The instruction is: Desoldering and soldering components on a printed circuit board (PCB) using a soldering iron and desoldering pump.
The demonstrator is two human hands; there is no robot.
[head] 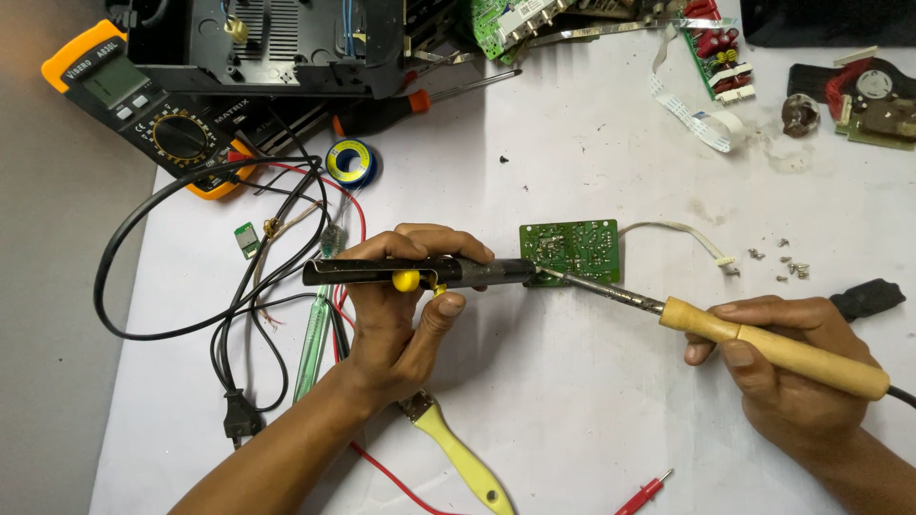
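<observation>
A small green circuit board (571, 250) lies on the white sheet near the middle. My left hand (405, 310) grips a black desoldering pump (420, 273) with a yellow button, its nozzle at the board's lower left edge. My right hand (792, 358) holds a soldering iron (773, 345) by its wooden handle. The iron's metal tip touches the board right beside the pump's nozzle. A white cable (682, 234) runs from the board's right side.
A yellow multimeter (143, 105) sits at top left with black and red leads (239, 286) tangled below. A solder spool (350, 160), an opened black device case (267, 48), several screws (782, 262), a yellow-handled brush (458, 453) and other boards (716, 52) lie around.
</observation>
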